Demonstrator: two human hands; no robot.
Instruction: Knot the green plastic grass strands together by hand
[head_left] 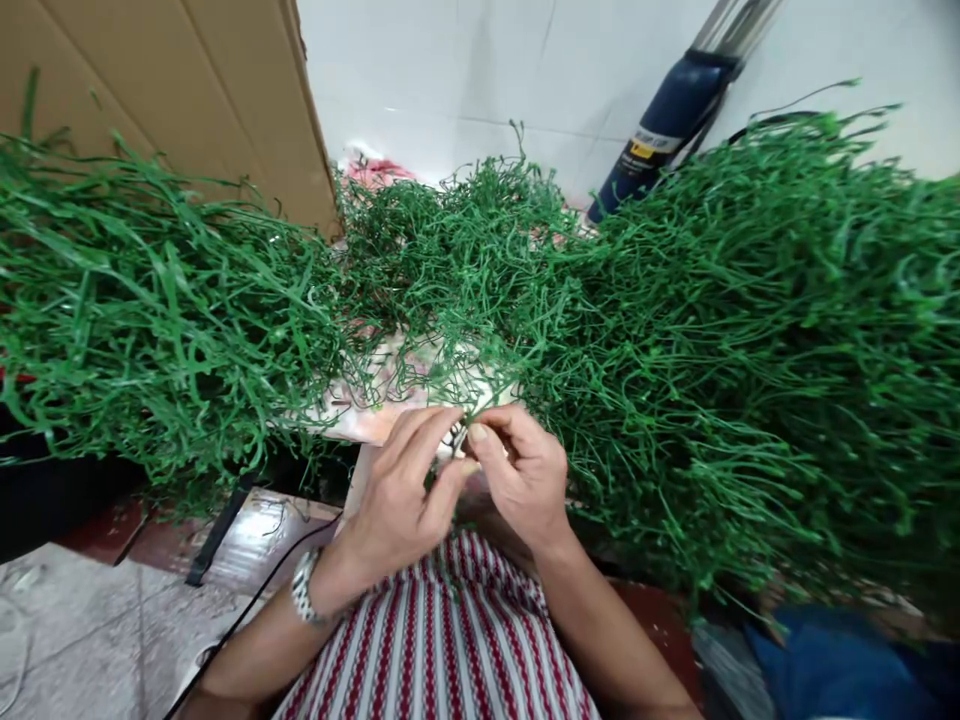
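Observation:
Close together at the front edge of the work surface, my left hand (pixel 401 495) and my right hand (pixel 525 470) both pinch with thumb and forefinger. A thin green plant stem (pixel 469 415) passes between their fingertips; its lower part is mostly hidden by the fingers. A small dark and white bit shows between the hands, too small to name. Just beyond the fingers lie loose, tangled green stems (pixel 480 300), with thin dark ends on the pale, stained surface (pixel 375 420).
Big heaps of green stems rise at the left (pixel 165 300) and right (pixel 750 340). A cardboard sheet (pixel 202 90) stands back left. Against the white wall leans a dark blue cylinder (pixel 660 130). A black cable (pixel 255 600) runs by my left forearm; blue material (pixel 832 660) lies lower right.

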